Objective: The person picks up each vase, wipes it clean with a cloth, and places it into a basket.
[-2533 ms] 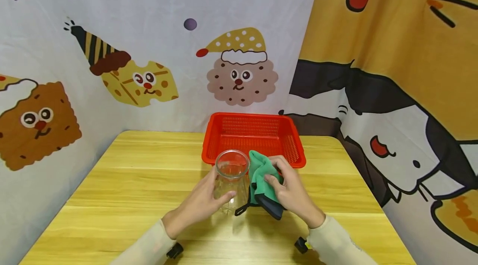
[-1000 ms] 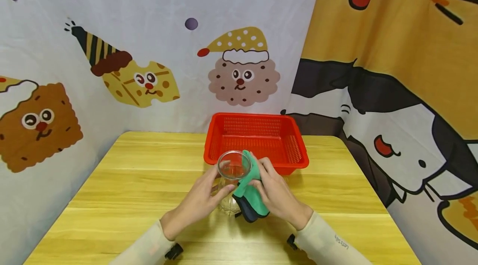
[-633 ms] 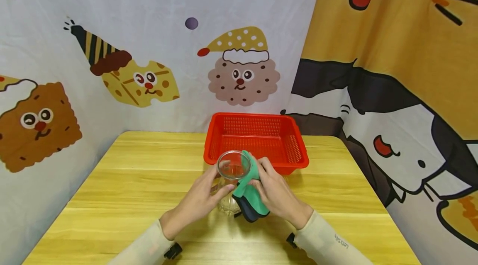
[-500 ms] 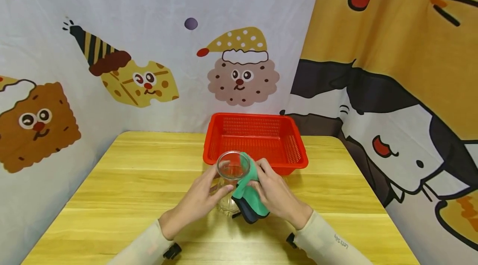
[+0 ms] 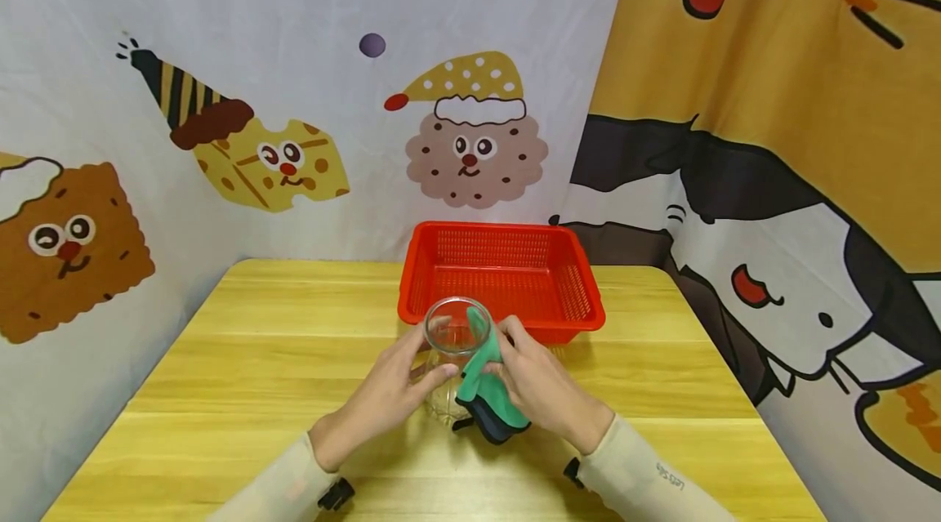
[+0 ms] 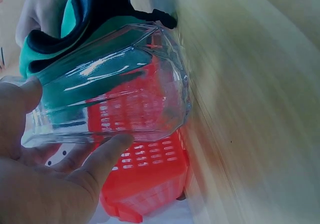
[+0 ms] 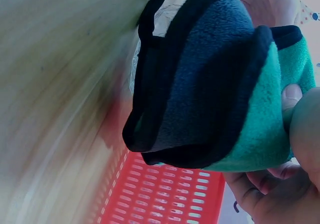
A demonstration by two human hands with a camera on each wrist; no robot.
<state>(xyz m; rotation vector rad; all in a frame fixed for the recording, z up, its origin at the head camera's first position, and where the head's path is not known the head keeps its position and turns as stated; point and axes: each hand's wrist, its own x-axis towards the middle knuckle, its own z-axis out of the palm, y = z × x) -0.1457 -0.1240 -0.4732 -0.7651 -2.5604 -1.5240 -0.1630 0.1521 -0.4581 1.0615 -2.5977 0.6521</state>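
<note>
At left, the person's left hand (image 5: 385,393) grips a clear glass jar (image 5: 448,357), thumb in front and fingers behind, as in the earliest frame. The jar is upright above a yellow wood-grain table (image 5: 294,359); whether its base touches is unclear. Against its right side lies a folded green and dark-blue plush cloth (image 5: 491,393) with black edging, earlier held up beside the jar; its top edge has slid slightly lower at the rim. Behind both, the red perforated plastic basket (image 5: 500,226) remains in place. At right, the right hand (image 5: 542,385) pinches the cloth, thumb against fingers.
</note>
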